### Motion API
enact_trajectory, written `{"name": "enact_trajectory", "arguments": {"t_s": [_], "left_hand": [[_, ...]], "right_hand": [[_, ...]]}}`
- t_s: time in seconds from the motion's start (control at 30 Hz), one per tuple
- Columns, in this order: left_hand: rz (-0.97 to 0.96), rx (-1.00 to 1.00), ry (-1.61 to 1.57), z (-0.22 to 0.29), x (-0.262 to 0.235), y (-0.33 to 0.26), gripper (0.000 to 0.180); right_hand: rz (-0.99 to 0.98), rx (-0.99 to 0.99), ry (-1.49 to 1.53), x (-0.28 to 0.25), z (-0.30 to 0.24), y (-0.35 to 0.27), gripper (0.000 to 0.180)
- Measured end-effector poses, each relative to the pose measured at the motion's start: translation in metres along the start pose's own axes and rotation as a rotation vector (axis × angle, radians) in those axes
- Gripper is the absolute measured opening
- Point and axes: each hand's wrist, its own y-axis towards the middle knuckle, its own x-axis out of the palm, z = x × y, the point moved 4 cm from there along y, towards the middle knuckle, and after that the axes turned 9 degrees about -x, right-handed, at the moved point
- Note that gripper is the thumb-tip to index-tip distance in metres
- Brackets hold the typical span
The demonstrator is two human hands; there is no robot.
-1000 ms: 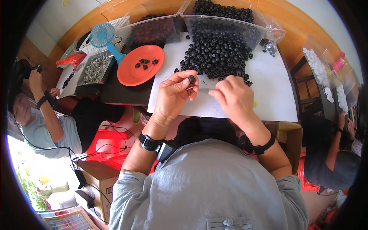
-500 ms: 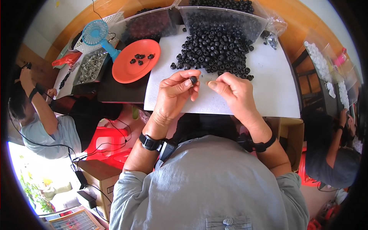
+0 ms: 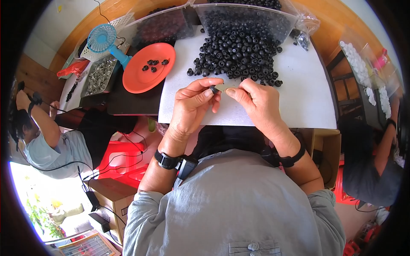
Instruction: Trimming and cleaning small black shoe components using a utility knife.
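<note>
My left hand (image 3: 188,104) pinches a small round black part (image 3: 214,89) between thumb and forefinger, above the near edge of the white work surface (image 3: 305,100). Thumb and forefinger of my right hand (image 3: 261,103) close on a small, thin, pale blade-like piece (image 3: 221,87). Its tip meets or nearly meets the black part; the exact contact is too small to make out. Just beyond my hands lies a large heap of similar black parts (image 3: 239,55), spilling from a clear plastic bin (image 3: 273,26).
To the left, an orange-red plate (image 3: 136,82) carries several black parts. A blue fan (image 3: 102,39) and a tray of small metallic pieces (image 3: 101,77) stand past it. One person (image 3: 64,147) sits at left, another (image 3: 369,175) at right. A cardboard box (image 3: 326,149) stands below the table's right side.
My right hand has moved left, bringing the pale piece up to the black part. My left hand stays nearly in place, still holding the part. The view has shifted slightly.
</note>
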Motion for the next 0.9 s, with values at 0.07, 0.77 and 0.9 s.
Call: {"name": "enact_trajectory", "arguments": {"t_s": [0.07, 0.77, 0.9], "left_hand": [[0.000, -0.003, 0.008, 0.0003, 0.0004, -0.0002, 0.028], [0.054, -0.019, 0.033, -0.0006, -0.0006, 0.0008, 0.021], [0.036, -0.053, 0.024, 0.0008, 0.0020, 0.0010, 0.022]], "right_hand": [[0.010, -0.010, -0.002, 0.0004, 0.0007, -0.0001, 0.035], [0.062, -0.293, -0.181, 0.0063, -0.0037, -0.0028, 0.035], [0.141, -0.274, -0.101, 0.0010, -0.0026, -0.0046, 0.033]]}}
